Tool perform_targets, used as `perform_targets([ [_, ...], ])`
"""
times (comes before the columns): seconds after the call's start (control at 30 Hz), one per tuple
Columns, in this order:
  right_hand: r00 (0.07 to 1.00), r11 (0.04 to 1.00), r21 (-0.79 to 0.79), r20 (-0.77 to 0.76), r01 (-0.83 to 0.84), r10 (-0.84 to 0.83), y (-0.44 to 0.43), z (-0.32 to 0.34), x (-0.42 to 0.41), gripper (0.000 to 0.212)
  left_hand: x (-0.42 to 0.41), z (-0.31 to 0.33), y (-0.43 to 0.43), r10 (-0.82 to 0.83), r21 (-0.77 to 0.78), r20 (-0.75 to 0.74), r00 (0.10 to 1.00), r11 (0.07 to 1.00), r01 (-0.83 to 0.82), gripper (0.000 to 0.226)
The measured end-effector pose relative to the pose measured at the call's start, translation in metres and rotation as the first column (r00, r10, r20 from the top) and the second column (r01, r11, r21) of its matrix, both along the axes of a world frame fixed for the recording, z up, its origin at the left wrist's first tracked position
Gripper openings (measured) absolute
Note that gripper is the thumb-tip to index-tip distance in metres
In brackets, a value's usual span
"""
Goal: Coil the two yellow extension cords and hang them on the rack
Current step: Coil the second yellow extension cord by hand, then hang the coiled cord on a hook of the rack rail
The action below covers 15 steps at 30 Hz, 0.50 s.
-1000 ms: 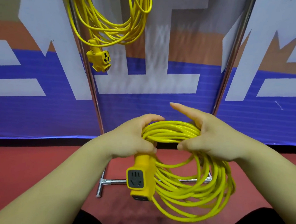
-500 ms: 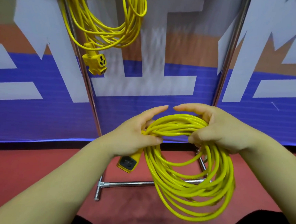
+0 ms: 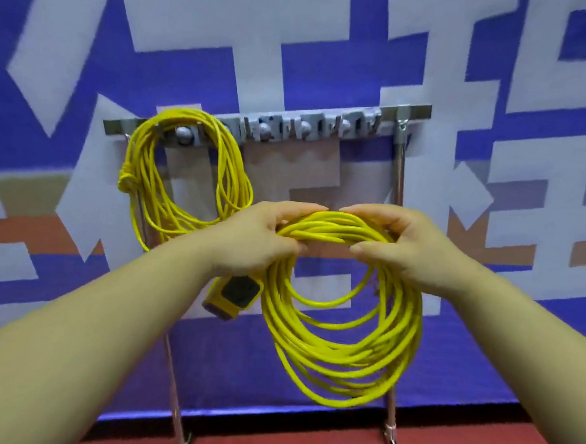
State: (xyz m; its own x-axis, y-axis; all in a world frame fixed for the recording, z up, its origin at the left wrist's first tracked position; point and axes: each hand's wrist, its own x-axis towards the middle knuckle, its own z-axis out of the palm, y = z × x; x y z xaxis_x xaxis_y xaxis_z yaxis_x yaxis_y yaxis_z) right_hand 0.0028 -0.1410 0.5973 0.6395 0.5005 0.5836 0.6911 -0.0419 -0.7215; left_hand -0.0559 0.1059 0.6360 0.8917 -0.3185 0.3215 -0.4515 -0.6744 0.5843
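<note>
A coiled yellow extension cord [image 3: 338,355] hangs from both my hands in front of the rack. My left hand [image 3: 259,237] grips the top of the coil on the left, and the cord's yellow socket block [image 3: 234,295] dangles just under it. My right hand [image 3: 403,244] grips the top of the coil on the right. A second coiled yellow cord [image 3: 184,174] hangs from a hook at the left end of the metal rack bar [image 3: 418,111]. Grey hooks [image 3: 311,127] line the bar above my hands.
The rack stands on two thin metal posts [image 3: 399,173] with feet on the red floor [image 3: 288,441]. Close behind it is a blue and white banner wall [image 3: 328,69].
My view has tilted up, so the rack bar and its hooks now show. Both hands have lifted the coil higher toward the rack and closed round its top.
</note>
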Motion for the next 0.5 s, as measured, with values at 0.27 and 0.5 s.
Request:
perform_targets([
  [0.27,0.965,0.988,0.023,0.211,0.153,-0.154,-0.037,0.086,0.058,0.041,0.067,0.099,-0.044,0.036,0.076,0.114,0.993,0.996,-0.045,0.053],
  [0.5,0.905,0.971,0.051,0.353,0.234,-0.237,-0.043,0.147,0.129,0.039,0.117,0.174,-0.060,0.134,0.196,0.248,0.959,0.963,-0.185,0.046],
])
